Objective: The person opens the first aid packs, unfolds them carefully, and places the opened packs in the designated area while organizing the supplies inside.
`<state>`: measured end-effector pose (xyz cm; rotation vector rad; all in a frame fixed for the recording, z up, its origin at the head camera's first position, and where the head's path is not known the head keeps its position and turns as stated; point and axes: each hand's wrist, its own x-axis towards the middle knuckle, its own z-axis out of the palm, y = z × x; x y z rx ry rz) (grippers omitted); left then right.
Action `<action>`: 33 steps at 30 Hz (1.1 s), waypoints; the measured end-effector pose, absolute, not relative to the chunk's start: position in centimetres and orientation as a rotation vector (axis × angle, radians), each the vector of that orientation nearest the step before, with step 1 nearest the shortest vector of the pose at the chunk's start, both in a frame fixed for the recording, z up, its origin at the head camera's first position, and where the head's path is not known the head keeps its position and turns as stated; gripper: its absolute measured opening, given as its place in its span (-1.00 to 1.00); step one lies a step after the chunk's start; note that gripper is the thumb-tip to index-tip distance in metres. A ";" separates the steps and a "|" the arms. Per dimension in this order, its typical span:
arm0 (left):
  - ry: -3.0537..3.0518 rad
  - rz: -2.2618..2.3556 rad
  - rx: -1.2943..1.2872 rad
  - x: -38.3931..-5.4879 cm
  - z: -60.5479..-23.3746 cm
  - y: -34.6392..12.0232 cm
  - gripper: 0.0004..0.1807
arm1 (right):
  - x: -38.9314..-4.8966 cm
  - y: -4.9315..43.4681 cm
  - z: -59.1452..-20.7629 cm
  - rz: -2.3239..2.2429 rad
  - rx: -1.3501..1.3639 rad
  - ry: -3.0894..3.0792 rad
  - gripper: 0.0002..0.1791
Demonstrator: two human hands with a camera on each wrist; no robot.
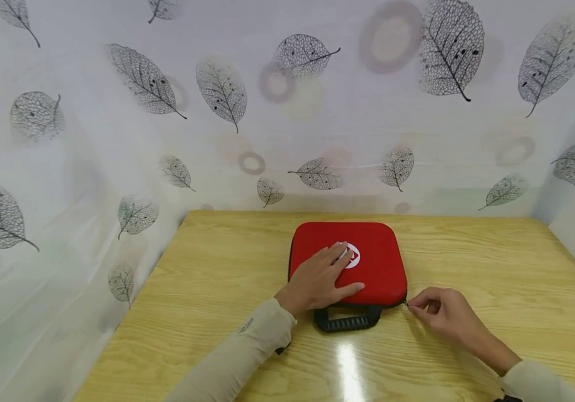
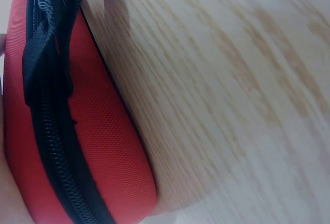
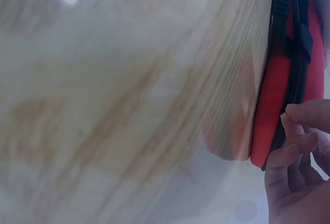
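A red zippered case (image 1: 373, 240) with a white round emblem (image 1: 353, 255) lies flat on the wooden table, its black handle (image 1: 346, 324) facing the person. On its lid rests the left hand (image 1: 320, 276), fingers spread and pressed flat, partly covering the emblem. At the case's near right corner the right hand (image 1: 443, 312) pinches the small zipper pull (image 1: 406, 302) between thumb and forefinger. The right wrist view shows those fingertips beside the black zipper band (image 3: 295, 84). Along the case's side, the left wrist view shows the zipper teeth (image 2: 59, 157) closed.
The wooden table (image 1: 207, 268) extends around the case on all sides. Behind it and along the sides hangs a pale curtain (image 1: 327, 128) printed with grey leaves. A bright light reflection shows on the tabletop near the front.
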<state>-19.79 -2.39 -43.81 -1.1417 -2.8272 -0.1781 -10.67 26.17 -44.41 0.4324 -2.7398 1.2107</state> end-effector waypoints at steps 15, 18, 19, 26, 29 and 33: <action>-2.801 -0.126 -1.137 -19.6 -43.6 -2.4 -0.14 | -9.8 24.9 -44.8 1.288 0.492 -2.687 -0.85; -2.796 -0.123 -1.140 -19.6 -43.6 -2.4 -0.15 | -9.7 24.3 -44.9 1.294 0.511 -2.676 -0.85; -2.795 -0.124 -1.139 -19.7 -43.6 -2.4 -0.15 | -9.7 24.1 -45.0 1.284 0.527 -2.673 -0.84; -2.798 -0.132 -1.150 -19.7 -43.5 -2.2 -0.14 | -9.6 23.3 -45.1 1.213 0.536 -2.672 -0.79; -2.808 -0.146 -1.147 -19.7 -43.5 -2.3 -0.14 | -9.5 23.1 -45.0 1.131 0.503 -2.680 -0.80; -2.823 -0.172 -1.142 -19.7 -43.4 -2.5 -0.14 | -9.4 22.9 -44.9 0.969 0.469 -2.677 -0.80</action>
